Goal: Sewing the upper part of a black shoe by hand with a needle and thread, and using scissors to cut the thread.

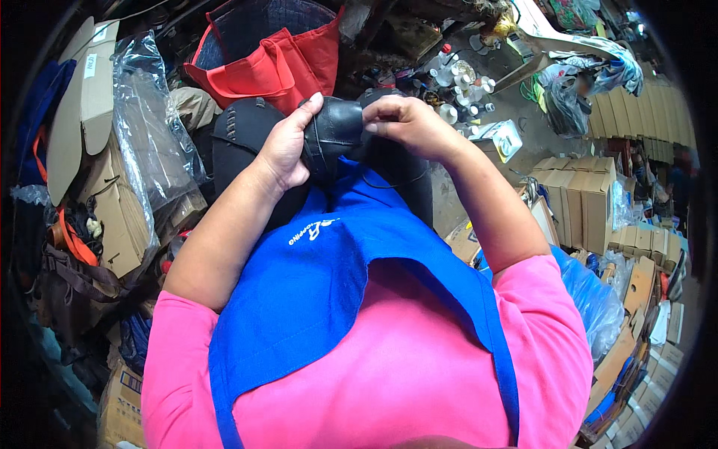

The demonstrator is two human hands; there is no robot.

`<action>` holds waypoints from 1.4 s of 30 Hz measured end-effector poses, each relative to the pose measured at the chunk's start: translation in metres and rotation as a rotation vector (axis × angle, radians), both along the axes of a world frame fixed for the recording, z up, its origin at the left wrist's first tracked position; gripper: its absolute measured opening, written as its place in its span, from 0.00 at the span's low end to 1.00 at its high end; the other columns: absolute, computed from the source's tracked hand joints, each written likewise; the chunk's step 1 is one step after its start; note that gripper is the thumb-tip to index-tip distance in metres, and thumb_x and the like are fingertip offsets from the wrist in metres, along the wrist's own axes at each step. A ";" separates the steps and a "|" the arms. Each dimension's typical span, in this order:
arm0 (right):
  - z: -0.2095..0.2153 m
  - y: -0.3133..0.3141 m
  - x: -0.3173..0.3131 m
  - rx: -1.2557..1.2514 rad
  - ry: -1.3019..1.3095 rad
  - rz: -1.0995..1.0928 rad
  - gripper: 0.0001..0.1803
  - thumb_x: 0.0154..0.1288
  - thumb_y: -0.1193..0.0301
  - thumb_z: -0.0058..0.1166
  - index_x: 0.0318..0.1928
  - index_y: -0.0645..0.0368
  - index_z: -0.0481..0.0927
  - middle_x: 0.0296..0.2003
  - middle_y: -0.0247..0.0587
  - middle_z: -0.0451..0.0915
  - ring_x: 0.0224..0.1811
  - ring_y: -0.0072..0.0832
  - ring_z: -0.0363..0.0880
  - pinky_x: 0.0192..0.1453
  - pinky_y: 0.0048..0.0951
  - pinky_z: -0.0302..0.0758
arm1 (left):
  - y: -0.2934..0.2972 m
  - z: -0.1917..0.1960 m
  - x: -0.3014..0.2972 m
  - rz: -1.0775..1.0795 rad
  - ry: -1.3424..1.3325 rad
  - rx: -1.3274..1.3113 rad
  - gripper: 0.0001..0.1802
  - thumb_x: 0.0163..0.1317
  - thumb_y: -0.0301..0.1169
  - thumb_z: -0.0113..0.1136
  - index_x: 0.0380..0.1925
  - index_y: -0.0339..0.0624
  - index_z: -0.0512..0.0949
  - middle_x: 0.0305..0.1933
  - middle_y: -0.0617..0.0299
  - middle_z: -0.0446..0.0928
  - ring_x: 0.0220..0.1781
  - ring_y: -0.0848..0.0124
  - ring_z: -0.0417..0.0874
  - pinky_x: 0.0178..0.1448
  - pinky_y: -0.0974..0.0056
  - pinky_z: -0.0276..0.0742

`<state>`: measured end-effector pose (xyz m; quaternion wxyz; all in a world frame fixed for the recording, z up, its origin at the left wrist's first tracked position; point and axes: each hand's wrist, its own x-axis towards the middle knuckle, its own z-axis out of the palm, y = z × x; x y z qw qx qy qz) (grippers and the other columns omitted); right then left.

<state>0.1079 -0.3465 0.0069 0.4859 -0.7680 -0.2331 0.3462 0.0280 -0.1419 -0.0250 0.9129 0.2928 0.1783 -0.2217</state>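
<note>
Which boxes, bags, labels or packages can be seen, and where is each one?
Cardboard boxes: right, brown, stacked in rows.
Flat cartons: left, beige, with a white label.
Plastic bag: left, clear, crinkled.
Red bag: top centre.
Small box: right of the hands, white, printed.

Red bag (280,63); cardboard boxes (580,202); bottles (460,82)

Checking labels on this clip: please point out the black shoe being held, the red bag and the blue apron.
black shoe (338,133), head view, its rounded leather upper.
red bag (288,63), head view, its front panel.
blue apron (314,277), head view, the chest panel.
</note>
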 end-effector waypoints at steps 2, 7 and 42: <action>-0.006 0.004 0.006 0.044 -0.047 0.042 0.09 0.60 0.76 0.57 0.42 0.58 0.83 0.33 0.29 0.78 0.36 0.21 0.74 0.45 0.23 0.71 | 0.000 0.000 0.001 -0.001 0.016 -0.011 0.22 0.71 0.47 0.46 0.46 0.40 0.76 0.42 0.56 0.82 0.40 0.68 0.85 0.47 0.61 0.82; -0.011 0.010 0.016 0.034 -0.181 0.249 0.08 0.57 0.75 0.59 0.39 0.59 0.83 0.35 0.35 0.76 0.42 0.26 0.75 0.50 0.26 0.71 | 0.001 -0.001 0.003 -0.006 0.043 -0.025 0.18 0.70 0.46 0.48 0.42 0.43 0.77 0.37 0.60 0.82 0.35 0.70 0.84 0.41 0.64 0.82; -0.007 0.017 0.030 0.110 0.421 0.154 0.16 0.60 0.74 0.60 0.50 0.64 0.80 0.42 0.31 0.83 0.46 0.15 0.77 0.54 0.21 0.73 | -0.003 -0.006 0.005 -0.047 0.022 -0.110 0.24 0.69 0.50 0.48 0.44 0.40 0.77 0.39 0.56 0.83 0.36 0.67 0.86 0.42 0.62 0.84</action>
